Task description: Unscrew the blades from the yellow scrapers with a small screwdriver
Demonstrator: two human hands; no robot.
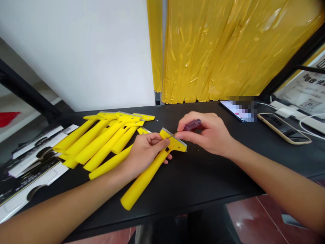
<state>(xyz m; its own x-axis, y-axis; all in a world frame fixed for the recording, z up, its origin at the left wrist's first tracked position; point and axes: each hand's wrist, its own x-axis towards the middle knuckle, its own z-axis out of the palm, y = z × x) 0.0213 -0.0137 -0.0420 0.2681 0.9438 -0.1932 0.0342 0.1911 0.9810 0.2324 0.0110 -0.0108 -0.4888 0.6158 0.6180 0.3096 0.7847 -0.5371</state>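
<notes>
My left hand (pixel 148 150) grips a yellow scraper (pixel 146 179) by its wide head, thumb on top and fingertips showing underneath. A metal blade edge runs along that head, and the handle slants toward the table's front edge. Pinched in my right hand (pixel 207 134) is a screwdriver (pixel 192 125) with a dark purple handle. Its thin shaft points left to the scraper head, near my left thumb; whether the tip sits in a screw cannot be made out. Another yellow scraper (pixel 111 163) lies partly behind my left hand, beside a pile of several similar scrapers (pixel 99 139).
Flattened printed cardboard sleeves (pixel 38 179) lie at the table's left. On the right are a phone with a lit screen (pixel 235 110), a phone in a beige case (pixel 284 128) and a white power strip with cables (pixel 299 115). A white panel (pixel 101 54) and yellow plastic sheeting (pixel 203 51) stand behind the black table (pixel 203 183).
</notes>
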